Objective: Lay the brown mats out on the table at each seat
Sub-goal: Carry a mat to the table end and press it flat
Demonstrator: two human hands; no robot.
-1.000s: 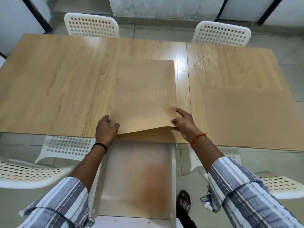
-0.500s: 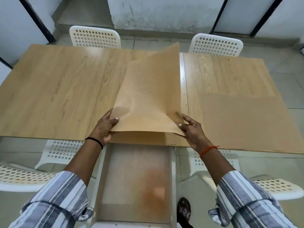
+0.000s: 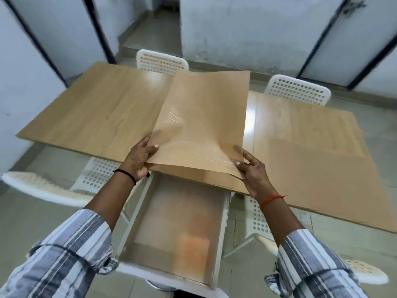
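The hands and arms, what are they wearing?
Both arms have rolled-up sleeves with grey, white and dark stripes: the left sleeve and the right sleeve. The left hand has a thin black band round its wrist. The right hand has an orange thread tied round its wrist. No gloves or rings show.

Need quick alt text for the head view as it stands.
Both hands, left hand and right hand, hold a brown mat lifted above the wooden table; another mat lies flat at right.
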